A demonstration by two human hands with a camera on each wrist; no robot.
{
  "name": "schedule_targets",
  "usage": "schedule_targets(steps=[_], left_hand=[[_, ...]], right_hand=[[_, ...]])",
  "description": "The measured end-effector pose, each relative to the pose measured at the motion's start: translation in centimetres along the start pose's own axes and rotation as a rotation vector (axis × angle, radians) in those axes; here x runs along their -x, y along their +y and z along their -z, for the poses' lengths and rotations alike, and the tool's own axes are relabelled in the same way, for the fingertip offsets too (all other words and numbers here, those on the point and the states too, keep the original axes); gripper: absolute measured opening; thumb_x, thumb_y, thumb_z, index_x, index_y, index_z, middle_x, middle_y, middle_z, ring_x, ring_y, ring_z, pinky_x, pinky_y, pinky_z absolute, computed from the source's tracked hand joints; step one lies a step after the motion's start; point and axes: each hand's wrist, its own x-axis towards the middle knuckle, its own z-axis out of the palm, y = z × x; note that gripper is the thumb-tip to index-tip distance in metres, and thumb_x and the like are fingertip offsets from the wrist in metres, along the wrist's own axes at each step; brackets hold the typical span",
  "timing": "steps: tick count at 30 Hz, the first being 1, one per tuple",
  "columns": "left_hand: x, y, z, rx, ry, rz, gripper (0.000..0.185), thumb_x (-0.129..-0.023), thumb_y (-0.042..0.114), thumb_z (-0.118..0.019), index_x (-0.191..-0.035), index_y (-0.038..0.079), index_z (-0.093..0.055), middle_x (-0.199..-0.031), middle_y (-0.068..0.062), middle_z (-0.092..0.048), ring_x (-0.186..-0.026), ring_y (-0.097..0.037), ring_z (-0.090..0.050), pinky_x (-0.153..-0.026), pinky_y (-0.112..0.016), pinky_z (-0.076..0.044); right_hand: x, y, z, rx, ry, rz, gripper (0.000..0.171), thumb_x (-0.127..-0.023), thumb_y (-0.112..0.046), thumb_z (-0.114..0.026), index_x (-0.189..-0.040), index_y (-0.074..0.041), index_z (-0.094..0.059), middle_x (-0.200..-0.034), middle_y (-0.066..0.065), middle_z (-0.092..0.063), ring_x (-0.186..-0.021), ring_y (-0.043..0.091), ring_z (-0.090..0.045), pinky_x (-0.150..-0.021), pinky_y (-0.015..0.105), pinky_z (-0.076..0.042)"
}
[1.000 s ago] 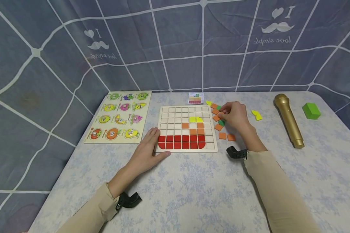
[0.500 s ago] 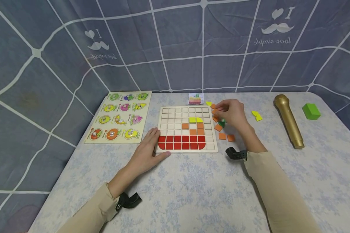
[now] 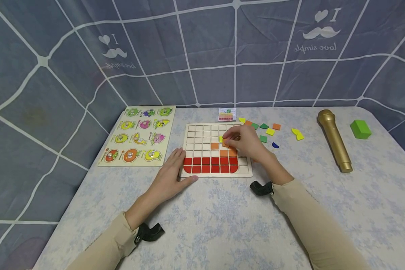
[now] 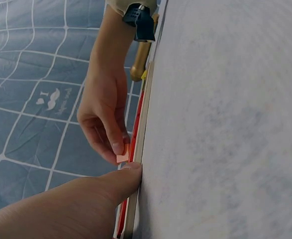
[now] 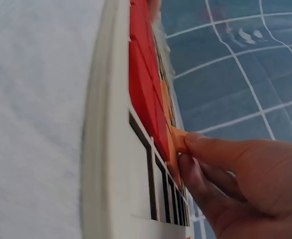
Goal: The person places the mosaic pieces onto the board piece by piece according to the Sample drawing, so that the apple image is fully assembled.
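A wooden grid board (image 3: 198, 132) lies mid-table with two rows of red tiles (image 3: 206, 165) at its near edge and a few orange tiles (image 3: 214, 146) above them. My right hand (image 3: 244, 142) is over the board's right half and pinches a small orange tile (image 3: 225, 142) (image 4: 123, 152) (image 5: 178, 140) just above the cells. My left hand (image 3: 171, 173) rests open against the board's near-left corner, its thumb (image 4: 111, 186) along the board edge (image 4: 142, 144). Loose orange, green, yellow and blue tiles (image 3: 263, 131) lie right of the board.
A fruit peg puzzle (image 3: 138, 135) lies left of the board. A small pattern card (image 3: 226, 114) sits behind it. A gold microphone (image 3: 334, 139) and a green block (image 3: 360, 128) lie at the right. Two yellow pieces (image 3: 297, 134) sit between. A grey checked cloth hangs behind.
My right hand has moved left from the loose tile pile onto the board, carrying an orange tile. The uncovered pile now shows. My left hand has stayed put.
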Motion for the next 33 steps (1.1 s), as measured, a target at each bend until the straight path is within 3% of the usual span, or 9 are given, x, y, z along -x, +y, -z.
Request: schedule_targets(steps=[13, 22, 27, 33], left_hand=[[0.0, 0.0, 0.0, 0.004, -0.003, 0.006, 0.099, -0.094, 0.044, -0.079, -0.163, -0.006, -0.029, -0.173, -0.021, -0.023, -0.163, -0.036, -0.016, -0.129, -0.057, -0.025], [0.1, -0.1, 0.0, 0.008, 0.002, -0.002, 0.099, -0.094, 0.044, -0.079, -0.162, -0.007, -0.029, -0.173, -0.021, -0.023, -0.163, -0.037, -0.016, -0.129, -0.057, -0.025], [0.1, -0.1, 0.0, 0.012, 0.006, -0.005, 0.099, -0.094, 0.044, -0.08, -0.162, -0.007, -0.03, -0.173, -0.021, -0.023, -0.163, -0.037, -0.017, -0.129, -0.057, -0.024], [-0.1, -0.2, -0.2, -0.008, 0.007, -0.015, 0.099, -0.093, 0.045, -0.08, -0.162, -0.007, -0.031, -0.173, -0.021, -0.024, -0.163, -0.037, -0.017, -0.129, -0.056, -0.024]], right_hand=[[0.0, -0.6, -0.8, 0.15, -0.008, 0.064, 0.014, -0.096, -0.014, -0.08, -0.107, -0.007, -0.084, -0.103, 0.009, -0.076, -0.09, 0.024, -0.067, -0.077, 0.038, -0.055], [0.0, -0.7, -0.8, 0.182, -0.007, 0.114, 0.007, -0.094, -0.01, -0.08, -0.097, -0.009, -0.086, -0.097, 0.007, -0.078, -0.078, 0.019, -0.065, -0.069, 0.03, -0.05], [-0.1, -0.5, -0.4, 0.172, -0.014, 0.095, 0.007, -0.095, -0.012, -0.079, -0.099, -0.008, -0.085, -0.097, 0.008, -0.077, -0.082, 0.021, -0.065, -0.073, 0.033, -0.052], [0.0, 0.3, 1.4, 0.127, 0.036, 0.027, 0.009, -0.095, -0.011, -0.079, -0.101, -0.005, -0.084, -0.098, 0.011, -0.077, -0.091, 0.026, -0.068, -0.082, 0.042, -0.059]])
